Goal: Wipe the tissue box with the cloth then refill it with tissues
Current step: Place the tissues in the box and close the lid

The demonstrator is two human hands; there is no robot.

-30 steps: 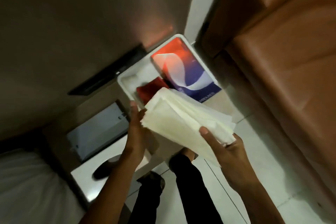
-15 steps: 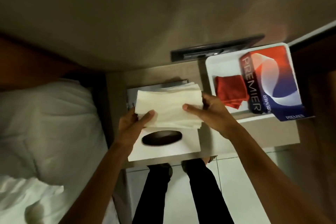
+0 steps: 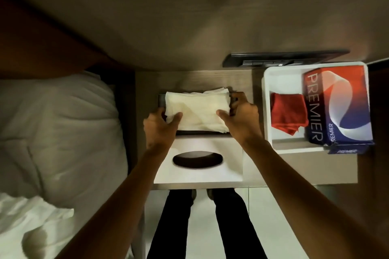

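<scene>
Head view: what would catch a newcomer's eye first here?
First, the stack of tissues at the centre, held by the left hand and right hand over the dark open box base on the bedside table. Next, the white lid with its oval slot, lying just in front. At the right, a white tray holds a red cloth beside a red-and-blue Premier tissue pack.

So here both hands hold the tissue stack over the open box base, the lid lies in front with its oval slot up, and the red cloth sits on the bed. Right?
Not quite. The head view shows the red cloth in the white tray, beside the Premier tissue pack, not on the bed. The rest holds: left hand and right hand hold the tissue stack over the box base, lid in front.
</scene>
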